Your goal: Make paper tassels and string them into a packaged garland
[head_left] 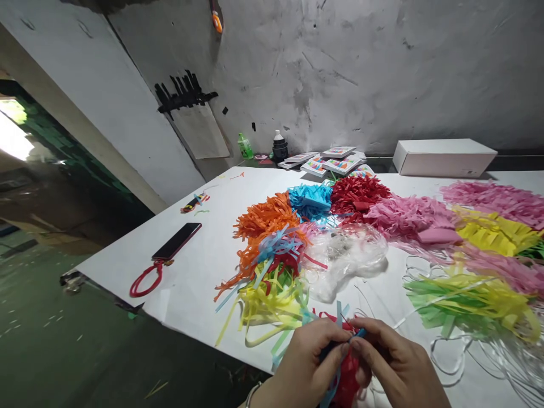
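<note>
At the table's near edge, my left hand and my right hand meet, fingertips pinched together around a small blue paper piece. Red paper strips hang below and between the hands, with light blue strips beside them. Just beyond lie yellow paper strips, an orange fringed bundle and a crumpled clear plastic bag. Green and yellow strips and white string lie to the right of my right hand.
Blue, red and pink fringed bundles lie farther back on the white table. A phone with a red strap is at the left. Stacked cards and a white box stand by the wall.
</note>
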